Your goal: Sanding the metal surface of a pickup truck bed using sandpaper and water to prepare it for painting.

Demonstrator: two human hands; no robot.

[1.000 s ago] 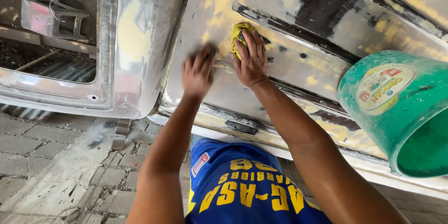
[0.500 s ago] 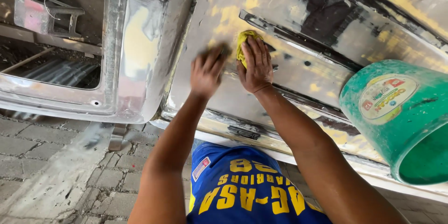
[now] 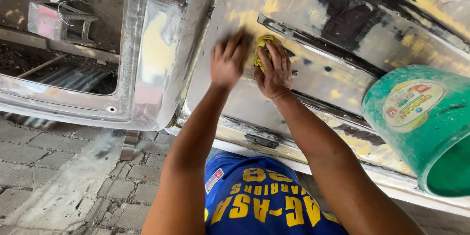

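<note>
A bare metal vehicle body panel (image 3: 313,73), stripped and patched with yellow filler, fills the upper view. My right hand (image 3: 274,71) presses a small yellow cloth or pad (image 3: 263,45) flat against the panel. My left hand (image 3: 227,58) lies just to its left with fingers spread, palm resting on the same wet metal and holding nothing. Both forearms reach up from the lower frame. The pad is mostly hidden under my right fingers.
A green plastic bucket (image 3: 426,127) with a round label lies at the right edge beside the panel. An open doorway or frame (image 3: 142,68) with a small metal bracket and wires (image 3: 61,22) is at left. Paved brick ground (image 3: 58,176) lies below. I wear a blue shirt (image 3: 259,200).
Both hands have shifted slightly up the panel, the right hand still pressing the yellow pad. The view has moved a little; the bucket stays in place.
</note>
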